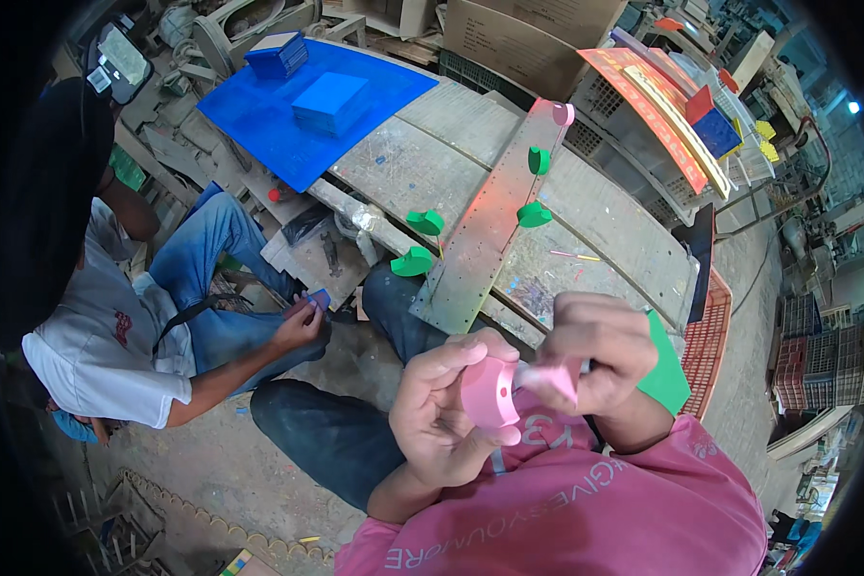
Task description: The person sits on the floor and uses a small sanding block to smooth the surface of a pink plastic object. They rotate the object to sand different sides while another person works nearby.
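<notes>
Held in front of my chest, my left hand (451,403) grips a pink curved piece (491,392) by its edges, with the thumb below and the fingers above. A small reddish spot shows on its pale, notched edge. Close beside it, my right hand (600,350) is closed on a pink pointed piece (559,382), blurred by motion; its exact kind is unclear. Something whitish and smeared lies between the two pieces. Beyond my hands, a long perforated board (485,226) carries several green curved pieces (535,214) on thin sticks, and a pink piece (564,114) at its far end.
The board rests on a worn plank table (634,250). Stacked blue blocks (331,104) stand on a blue sheet (250,115) at far left. A co-worker (115,336) sits on the left, holding a small dark piece. An orange crate (710,336) stands at right.
</notes>
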`<state>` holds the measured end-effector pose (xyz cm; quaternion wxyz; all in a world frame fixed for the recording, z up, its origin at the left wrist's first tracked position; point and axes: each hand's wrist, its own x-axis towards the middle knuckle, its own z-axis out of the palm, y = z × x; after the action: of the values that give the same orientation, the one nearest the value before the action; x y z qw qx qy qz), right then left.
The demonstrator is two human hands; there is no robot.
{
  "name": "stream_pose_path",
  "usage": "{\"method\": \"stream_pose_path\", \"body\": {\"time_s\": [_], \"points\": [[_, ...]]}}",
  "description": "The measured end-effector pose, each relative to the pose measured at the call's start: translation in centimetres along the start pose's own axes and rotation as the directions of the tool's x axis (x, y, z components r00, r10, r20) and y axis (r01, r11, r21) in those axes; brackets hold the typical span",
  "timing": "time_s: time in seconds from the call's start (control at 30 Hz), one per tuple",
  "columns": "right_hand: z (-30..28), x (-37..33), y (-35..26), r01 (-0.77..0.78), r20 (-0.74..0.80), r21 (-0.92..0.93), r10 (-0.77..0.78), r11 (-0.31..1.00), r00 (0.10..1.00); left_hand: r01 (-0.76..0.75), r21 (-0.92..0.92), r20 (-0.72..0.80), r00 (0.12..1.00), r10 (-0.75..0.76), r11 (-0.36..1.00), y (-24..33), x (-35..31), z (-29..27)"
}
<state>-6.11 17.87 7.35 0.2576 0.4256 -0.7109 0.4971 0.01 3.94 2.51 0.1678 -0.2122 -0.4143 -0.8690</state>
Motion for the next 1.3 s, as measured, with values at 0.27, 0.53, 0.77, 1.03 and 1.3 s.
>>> {"method": "stream_pose_path", "body": {"time_s": [0.27, 0.53, 0.77, 1.03, 1.3], "points": [[-0.6, -0.2, -0.1, -0.013, -0.064, -0.043, 0.010, 0.999, 0.998, 0.053, -0.036, -0.022, 0.998, -0.054, 0.998, 0.0, -0.2, -0.2], [-0.1, -0.1, -0.7, -0.104, 0.051, 0.065, 0.101, 0.992, 0.994, 0.062, -0.066, -0.018, 0.998, -0.063, 0.996, -0.1, -0.2, -0.2], [-0.5, -0.2, -0.3, -0.177, -0.066, 0.097, 0.184, 0.979, 0.981, 0.070, -0.042, -0.025, 0.997, -0.071, 0.997, 0.1, 0.0, -0.3], [0.2, -0.7, -0.7, -0.364, -0.108, 0.137, 0.379, 0.921, 0.919, 0.121, -0.114, -0.049, 0.991, -0.128, 0.986, -0.2, -0.1, -0.1], [-0.8, -1.6, -0.4, -0.383, -0.177, 0.397, 0.479, 0.834, 0.860, 0.203, -0.301, -0.069, 0.970, -0.234, 0.932, -0.4, 0.1, -0.2]]}}
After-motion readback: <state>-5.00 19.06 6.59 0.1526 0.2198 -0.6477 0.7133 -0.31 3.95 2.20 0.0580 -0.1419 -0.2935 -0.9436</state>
